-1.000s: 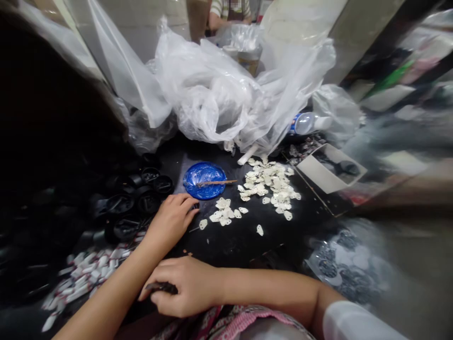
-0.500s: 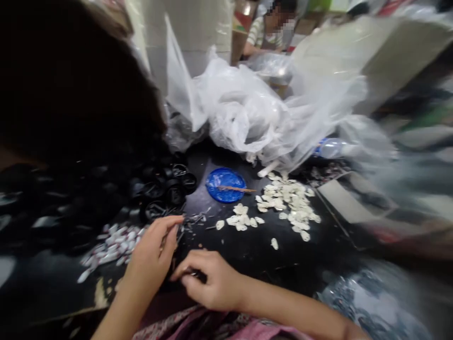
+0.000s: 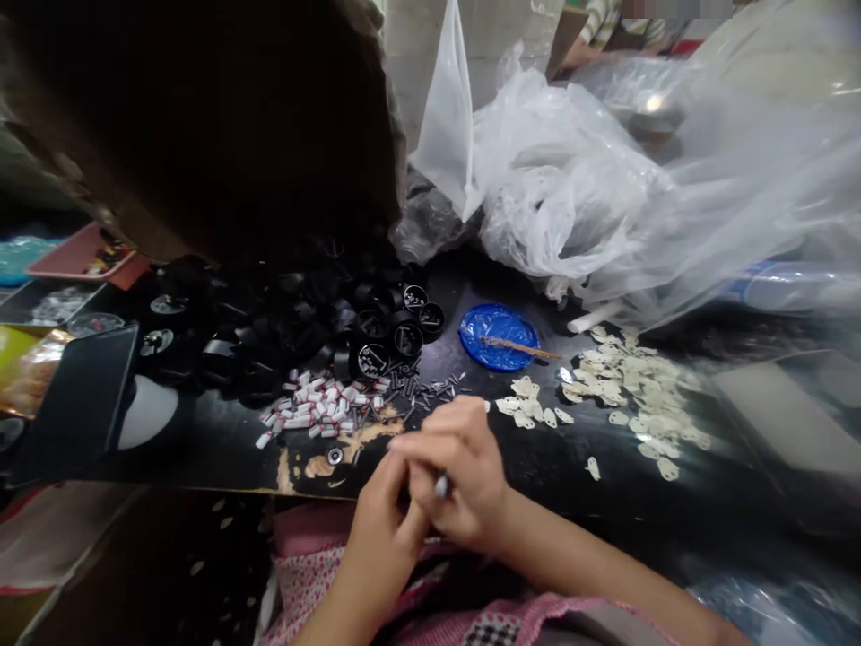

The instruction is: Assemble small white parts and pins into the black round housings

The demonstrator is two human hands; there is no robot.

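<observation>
My left hand (image 3: pixel 390 516) and my right hand (image 3: pixel 467 471) meet over the table's front edge, fingers touching. Out of my right hand's curled fingers pokes the rounded grey end of a small object (image 3: pixel 441 485); the rest of it is covered. My left hand's fingers are pinched together, and what they hold is hidden. Just beyond the hands lie dark screws or pins (image 3: pixel 417 388) and a pile of small white cylinders with red ends (image 3: pixel 326 404). A blue lid (image 3: pixel 494 327) with a wooden stick (image 3: pixel 521 346) across it and cream-coloured flat pieces (image 3: pixel 639 386) are farther right.
Black round cups (image 3: pixel 407 339) are heaped at the left under a large dark box opening (image 3: pixel 269 117). A phone-like dark slab (image 3: pixel 77 395) leans on a white container (image 3: pixel 148 413). Crumpled clear plastic bags (image 3: pixel 558 179) fill the back. Another person's sleeve (image 3: pixel 598 20) shows behind.
My view has swung left, so the table contents sit farther right. My hands, apart before, have come together, and my left hand has drawn back from the dark screws or pins.
</observation>
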